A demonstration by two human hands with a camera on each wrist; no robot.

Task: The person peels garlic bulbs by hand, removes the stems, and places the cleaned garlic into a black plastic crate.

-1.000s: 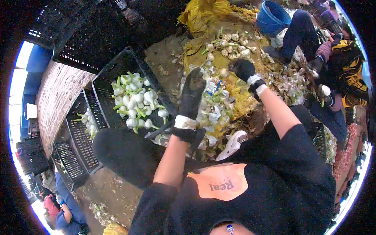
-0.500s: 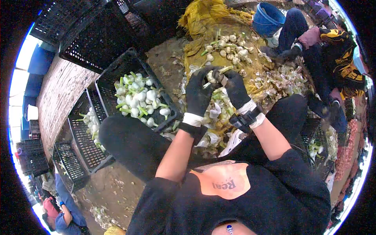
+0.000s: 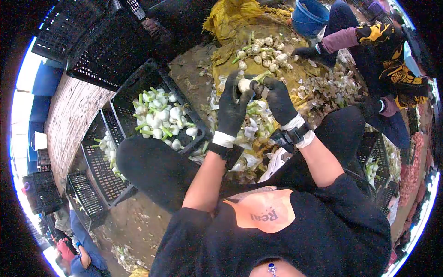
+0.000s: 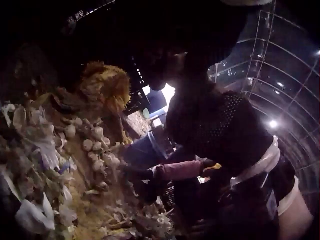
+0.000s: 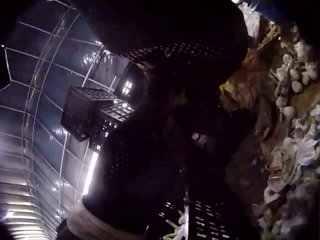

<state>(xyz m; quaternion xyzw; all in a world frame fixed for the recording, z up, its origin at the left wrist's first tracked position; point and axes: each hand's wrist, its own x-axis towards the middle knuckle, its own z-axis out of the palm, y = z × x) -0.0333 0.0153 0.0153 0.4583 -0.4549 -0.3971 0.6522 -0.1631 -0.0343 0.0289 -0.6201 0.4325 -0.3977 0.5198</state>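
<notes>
Garlic bulb (image 3: 244,85), white with a pale green stem, is raised between the hands over the sack (image 3: 226,21). The black-gloved left hand (image 3: 232,107) holds it, fingers curled round its side. The right hand (image 3: 279,100), also gloved, has its fingers bent close against the bulb near the stem; whether they pinch it or grip something else, I cannot tell. Both wrist views are too dark to settle this.

A pile of bulbs (image 3: 265,54) lies toward the sack's far end, while peelings (image 3: 249,131) cover its near part. Left of the hands, a black crate (image 3: 177,90) carries trimmed bulbs (image 3: 159,115) from its middle to its near edge. A blue bucket (image 3: 309,22) stands by the sack's far right corner. Another person's gloved hand (image 3: 308,53) reaches near the pile.
</notes>
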